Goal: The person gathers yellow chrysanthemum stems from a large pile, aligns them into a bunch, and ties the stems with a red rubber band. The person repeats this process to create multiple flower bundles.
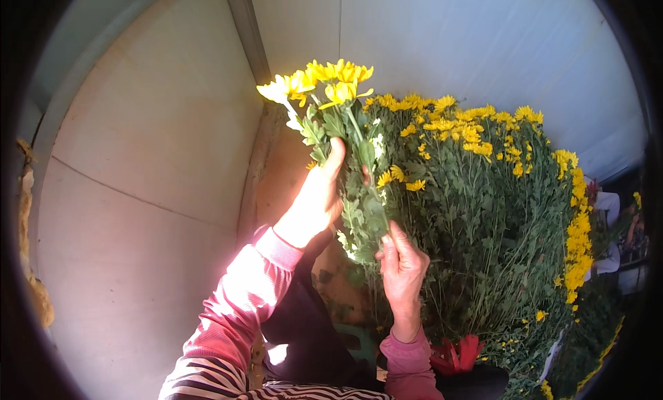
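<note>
My left hand (321, 193) is wrapped round a small bunch of yellow chrysanthemums (314, 127), its thumb lying over the leafy stems just below the blooms. The blooms (342, 75) point up and away from me. Lower down, my right hand (402, 262) pinches a chrysanthemum stem (376, 186) between thumb and fingers, to the right of the bunch. That stem runs up beside the others to a yellow bloom. Part of the left fingers is hidden behind the leaves.
A large heap of cut yellow chrysanthemums (476, 213) fills the right side, against a pale wall (449, 41). Another pale panel (145, 193) stands at the left. A red item (457, 354) lies near my right forearm, beside a green stool (356, 341). At far right another person's white-clothed part (608, 207) shows.
</note>
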A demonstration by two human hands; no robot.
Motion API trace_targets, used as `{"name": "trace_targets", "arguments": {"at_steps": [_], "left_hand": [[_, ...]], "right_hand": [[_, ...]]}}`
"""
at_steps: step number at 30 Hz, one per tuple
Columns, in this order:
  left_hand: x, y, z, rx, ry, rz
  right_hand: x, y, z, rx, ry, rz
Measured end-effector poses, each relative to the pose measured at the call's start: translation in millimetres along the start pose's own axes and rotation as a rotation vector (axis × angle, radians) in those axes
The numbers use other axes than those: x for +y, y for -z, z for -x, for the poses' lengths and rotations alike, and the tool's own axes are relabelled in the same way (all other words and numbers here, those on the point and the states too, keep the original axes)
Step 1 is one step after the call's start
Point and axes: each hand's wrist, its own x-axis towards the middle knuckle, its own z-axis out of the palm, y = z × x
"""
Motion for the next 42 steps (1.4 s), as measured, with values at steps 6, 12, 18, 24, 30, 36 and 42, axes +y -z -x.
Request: {"name": "trace_targets", "arguments": {"at_steps": [6, 12, 18, 24, 30, 36, 42], "left_hand": [[-24, 8, -3, -0.183, -0.044, -0.067], [0, 4, 19, 0.013, -0.089, -0.486], [3, 30, 3, 0.3, 0.011, -0.197], [4, 44, -2, 0.265, -0.01, -0.243], [2, 46, -2, 0.347, -0.006, -0.113], [2, 66, -8, 0.254, 0.017, -0.133], [-6, 47, -5, 0.22, -0.018, -0.233]], "right_hand": [[2, -10, 6, -0.022, 0.084, 0.053], [14, 1, 3, -0.229, 0.034, 0.101], [265, 70, 23, -0.053, -0.429, 0.793], [269, 51, 34, -0.419, -0.865, 0.779], [277, 96, 79, 0.122, -0.596, 0.28], [273, 115, 89, -0.085, -0.347, 0.594], [306, 103, 62, 0.014, -0.504, 0.604]]}}
